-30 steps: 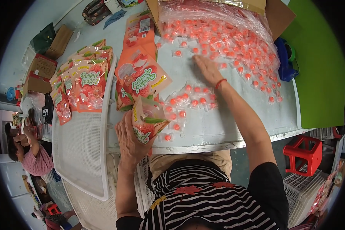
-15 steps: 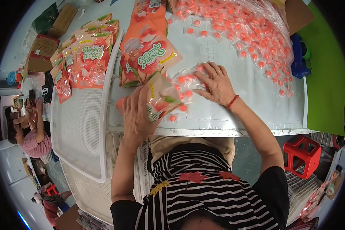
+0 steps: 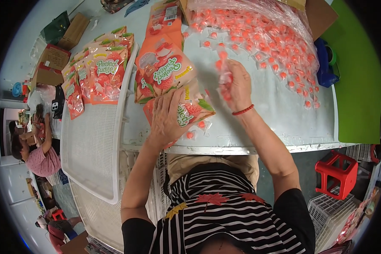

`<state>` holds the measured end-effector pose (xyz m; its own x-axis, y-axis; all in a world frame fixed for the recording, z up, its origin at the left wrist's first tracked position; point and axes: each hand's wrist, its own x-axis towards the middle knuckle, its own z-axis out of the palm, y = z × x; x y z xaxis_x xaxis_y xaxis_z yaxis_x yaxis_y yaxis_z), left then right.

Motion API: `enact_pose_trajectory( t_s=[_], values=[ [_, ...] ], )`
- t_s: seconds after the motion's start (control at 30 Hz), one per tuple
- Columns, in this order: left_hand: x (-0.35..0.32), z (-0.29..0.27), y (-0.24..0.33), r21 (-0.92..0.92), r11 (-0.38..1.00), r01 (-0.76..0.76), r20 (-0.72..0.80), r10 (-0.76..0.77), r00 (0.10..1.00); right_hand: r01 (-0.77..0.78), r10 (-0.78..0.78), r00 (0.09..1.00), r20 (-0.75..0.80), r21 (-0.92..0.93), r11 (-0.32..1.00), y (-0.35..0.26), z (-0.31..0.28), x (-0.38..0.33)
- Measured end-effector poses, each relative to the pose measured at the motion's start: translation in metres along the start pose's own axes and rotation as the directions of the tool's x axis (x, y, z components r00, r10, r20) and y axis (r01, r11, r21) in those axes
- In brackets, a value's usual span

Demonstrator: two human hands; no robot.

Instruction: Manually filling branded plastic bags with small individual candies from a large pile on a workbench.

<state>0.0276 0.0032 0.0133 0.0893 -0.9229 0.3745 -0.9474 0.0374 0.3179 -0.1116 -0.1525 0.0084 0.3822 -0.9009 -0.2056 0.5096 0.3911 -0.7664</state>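
My left hand (image 3: 167, 118) is wrapped around a peach-coloured candy bag (image 3: 194, 109) with fruit pictures, close to the table's front edge. I cannot see whether the bag's mouth gapes. Just to its right, my right hand (image 3: 240, 82) is closed on several wrapped red candies (image 3: 224, 80), raised above the table. A few loose wrapped candies (image 3: 190, 135) lie beside the bag in my left hand. Beyond that hand is a stack of flat, printed bags (image 3: 163, 70). A large heap of wrapped red candies (image 3: 262, 44) spreads over the far right of the table.
Filled candy bags (image 3: 106, 70) lie on a white mesh tray (image 3: 91, 139) at my left. A blue tape dispenser (image 3: 325, 65) stands by the right edge. A red stool (image 3: 336, 173) is below at the right. Another person (image 3: 44, 156) works at the far left.
My right hand has lifted off the table with candies gathered in it and come near the bag. My left hand has moved slightly right with the bag, which now lies flatter.
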Motion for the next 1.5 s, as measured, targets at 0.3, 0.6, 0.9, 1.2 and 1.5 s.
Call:
enact_pose_trajectory(
  t_s=[0.3,0.6,0.9,1.2,1.5],
  values=[
    [0.006,0.006,0.000,-0.054,0.997,0.061,-0.093,-0.065,0.993,0.027,-0.017,0.997,0.071,-0.138,0.990,0.030,0.004,-0.009],
    [0.009,0.017,-0.007,-0.135,0.990,0.043,-0.020,-0.047,0.999,0.291,-0.103,0.947,0.303,-0.681,0.672,0.021,0.009,-0.030],
    [0.006,0.015,-0.005,-0.329,0.943,0.053,-0.187,-0.120,0.975,0.881,-0.545,0.464,0.699,-0.427,0.204,-0.011,0.043,-0.055],
    [-0.016,-0.002,-0.023,-0.525,0.811,0.258,-0.270,-0.446,0.853,0.694,-0.451,0.694,0.561,-0.688,0.213,-0.020,0.004,-0.033],
    [-0.039,-0.032,-0.021,-0.569,0.779,0.264,-0.450,-0.564,0.692,0.727,-0.052,0.643,0.764,-0.630,-0.272,0.083,-0.004,-0.055]
  ],
)
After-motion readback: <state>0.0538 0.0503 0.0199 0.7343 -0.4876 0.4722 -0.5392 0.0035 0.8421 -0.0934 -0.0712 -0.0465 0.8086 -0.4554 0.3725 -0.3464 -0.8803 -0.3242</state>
